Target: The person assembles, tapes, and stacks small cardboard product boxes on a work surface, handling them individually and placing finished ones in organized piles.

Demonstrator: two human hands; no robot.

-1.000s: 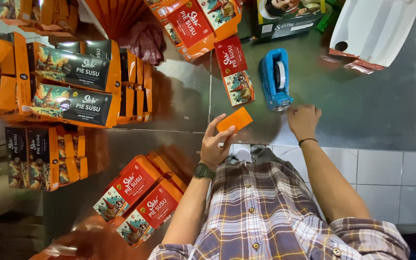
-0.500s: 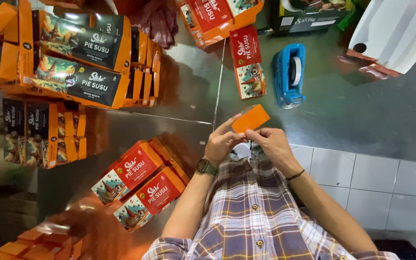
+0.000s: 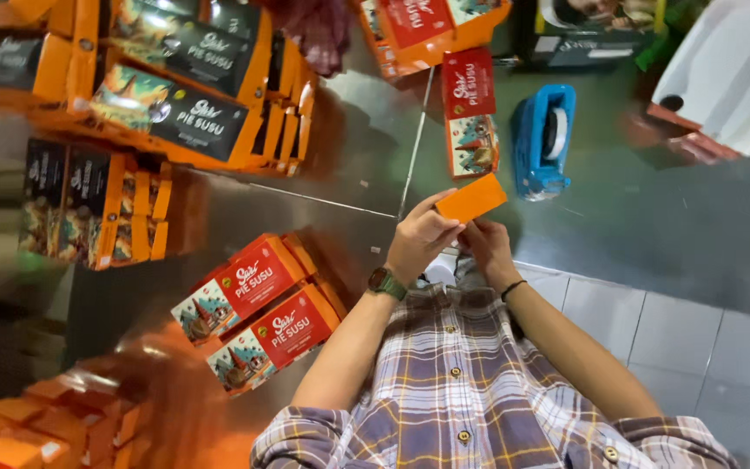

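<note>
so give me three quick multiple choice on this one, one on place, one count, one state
1. Where is the blue tape dispenser?
A. on the tiled floor
B. on the metal table, beyond the hands
C. on the dark boxes

2. How many red boxes lie side by side next to the left forearm?
A. two
B. four
C. none

3. How is the small orange box?
A. flat on the table
B. held up in both hands
C. under the dispenser

Answers:
1 B: the tape dispenser stands on the metal table, past the fingers.
2 A: one red box and a second red box lie there.
3 B: left hand and right hand grip the small orange box off the surface.
</note>
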